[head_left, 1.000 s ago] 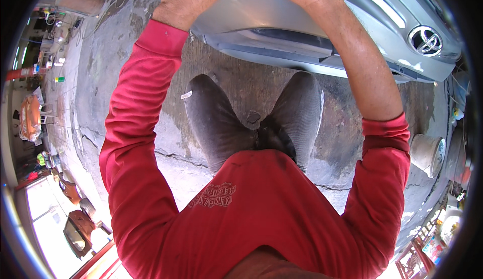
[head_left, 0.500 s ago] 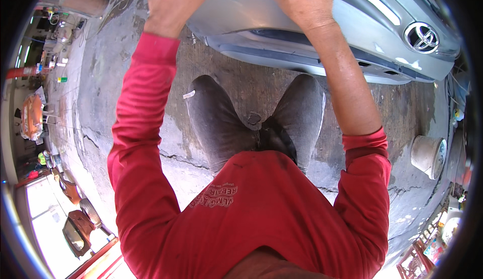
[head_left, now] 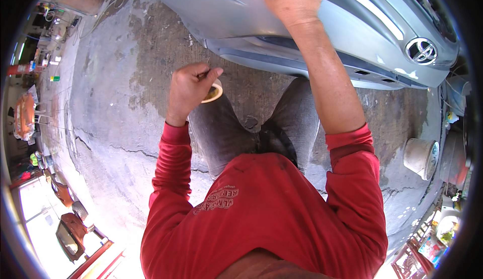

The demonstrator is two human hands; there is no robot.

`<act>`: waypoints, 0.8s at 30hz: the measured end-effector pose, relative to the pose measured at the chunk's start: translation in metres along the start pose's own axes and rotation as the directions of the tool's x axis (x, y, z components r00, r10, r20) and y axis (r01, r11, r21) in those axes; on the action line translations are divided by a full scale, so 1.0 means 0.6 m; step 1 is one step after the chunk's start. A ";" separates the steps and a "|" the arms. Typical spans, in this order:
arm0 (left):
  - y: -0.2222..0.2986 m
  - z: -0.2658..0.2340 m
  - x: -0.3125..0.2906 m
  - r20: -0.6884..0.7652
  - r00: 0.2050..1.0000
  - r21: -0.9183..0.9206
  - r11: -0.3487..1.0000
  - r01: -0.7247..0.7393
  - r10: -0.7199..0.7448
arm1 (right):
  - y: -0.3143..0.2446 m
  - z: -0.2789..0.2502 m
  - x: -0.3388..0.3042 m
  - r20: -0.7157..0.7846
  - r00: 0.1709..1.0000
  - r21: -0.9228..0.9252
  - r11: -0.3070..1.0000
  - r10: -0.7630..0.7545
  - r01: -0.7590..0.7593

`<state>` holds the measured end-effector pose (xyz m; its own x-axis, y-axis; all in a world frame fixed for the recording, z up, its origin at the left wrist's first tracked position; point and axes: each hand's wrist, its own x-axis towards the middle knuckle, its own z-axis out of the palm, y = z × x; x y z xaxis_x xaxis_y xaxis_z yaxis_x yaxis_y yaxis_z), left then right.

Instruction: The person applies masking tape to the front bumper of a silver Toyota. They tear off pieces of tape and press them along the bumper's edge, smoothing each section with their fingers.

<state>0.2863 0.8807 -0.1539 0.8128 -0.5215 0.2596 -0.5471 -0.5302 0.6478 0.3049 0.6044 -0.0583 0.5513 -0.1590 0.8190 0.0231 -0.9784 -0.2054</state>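
My left hand [head_left: 190, 87] is above my left thigh, fingers curled around a pale cream ring that looks like a roll of masking tape [head_left: 216, 95]. Its thumb lies over the upper side of the ring. At the top edge my right hand [head_left: 297, 0] rests at the silver-grey car bumper [head_left: 241, 15], beside a bright trim strip [head_left: 359, 0]. Those fingers look closed, but the frame edge cuts off their tips, so what they pinch is hidden. Bare pale patches show on the bumper near a round chrome emblem [head_left: 421, 51].
My knees [head_left: 216, 133] are bent below the bumper, over a cracked, stained concrete floor [head_left: 121, 113]. A dirty white bucket [head_left: 420, 159] stands at the right. A rusty cylinder [head_left: 79, 0] lies far left, and a car door [head_left: 73, 236] leans at the lower left.
My left hand has come away from the bumper, down and toward me, and the tape roll now shows in it. My right hand stays at the bumper, shifted slightly left.
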 end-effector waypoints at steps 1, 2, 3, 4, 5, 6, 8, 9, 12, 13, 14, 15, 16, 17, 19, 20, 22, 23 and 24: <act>-0.011 0.006 -0.013 0.000 0.999 -0.036 0.999 0.034 -0.034 | -0.005 -0.001 0.004 0.017 0.999 0.002 0.999 0.041 -0.041; -0.019 0.014 -0.023 0.008 0.998 -0.075 0.995 0.069 -0.069 | -0.008 0.001 0.007 0.014 0.998 0.011 0.998 0.062 -0.062; -0.026 0.024 -0.029 -0.016 0.996 -0.157 0.984 0.089 -0.092 | -0.010 0.002 0.009 0.010 0.996 0.020 0.996 0.084 -0.084; -0.031 0.031 -0.034 -0.005 0.994 -0.190 0.976 0.108 -0.110 | -0.012 0.004 0.010 0.007 0.994 0.028 0.994 0.105 -0.105; -0.029 0.034 -0.039 0.005 0.992 -0.218 0.968 0.127 -0.129 | -0.011 0.004 0.011 0.012 0.995 0.041 0.994 0.100 -0.100; -0.029 0.036 -0.042 0.016 0.989 -0.246 0.958 0.146 -0.147 | -0.007 0.003 0.010 0.018 0.995 0.053 0.994 0.094 -0.095; -0.036 0.040 -0.049 0.035 0.989 -0.267 0.952 0.150 -0.146 | 0.001 -0.004 0.010 0.034 0.997 0.071 0.995 0.062 -0.065; -0.040 0.041 -0.051 0.043 0.988 -0.277 0.949 0.152 -0.146 | 0.004 -0.014 0.010 0.046 0.998 0.077 0.996 0.036 -0.040; -0.048 0.040 -0.053 0.125 0.977 -0.328 0.923 0.204 -0.172 | 0.002 -0.020 0.014 0.080 0.997 0.057 0.998 -0.014 0.010; -0.052 0.042 -0.057 0.141 0.974 -0.376 0.901 0.218 -0.177 | 0.001 -0.019 0.014 0.091 0.995 0.044 0.999 -0.026 0.022; -0.057 0.047 -0.063 0.160 0.971 -0.425 0.876 0.230 -0.178 | 0.001 -0.017 0.015 0.092 0.996 0.031 0.999 -0.015 0.012; -0.060 0.051 -0.068 0.179 0.968 -0.472 0.848 0.242 -0.177 | 0.002 -0.011 0.017 0.093 0.996 0.018 1.000 -0.003 0.001; -0.064 0.052 -0.070 0.263 0.936 -0.526 0.779 0.342 -0.233 | 0.002 -0.008 0.018 0.094 0.996 0.003 1.000 0.009 -0.009; -0.066 0.051 -0.077 0.350 0.893 -0.563 0.698 0.443 -0.284 | 0.000 -0.009 0.016 0.073 0.997 0.017 1.000 0.011 -0.012; -0.063 0.057 -0.088 0.437 0.846 -0.639 0.556 0.531 -0.306 | 0.000 -0.014 0.009 0.030 0.999 0.042 0.999 0.017 -0.018; -0.060 0.057 -0.088 0.426 0.856 -0.688 0.510 0.516 -0.292 | -0.002 -0.015 0.010 -0.013 1.000 0.129 0.992 0.014 -0.012; -0.054 0.061 -0.085 0.396 0.873 -0.749 0.449 0.487 -0.286 | -0.006 -0.023 0.005 -0.099 0.995 0.296 0.955 0.017 0.013; -0.053 0.061 -0.084 0.377 0.877 -0.761 0.439 0.477 -0.298 | -0.007 -0.034 -0.017 -0.003 0.999 0.300 0.953 0.052 -0.048; -0.051 0.062 -0.082 0.363 0.880 -0.771 0.431 0.468 -0.307 | -0.011 -0.048 -0.052 0.092 0.992 0.296 0.949 0.089 -0.113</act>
<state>0.2557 0.8976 -0.2129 0.8104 -0.5387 -0.2302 0.2994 0.0430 0.9532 0.2632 0.6119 -0.0672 0.6253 -0.2327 0.7449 0.2066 -0.8711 -0.4455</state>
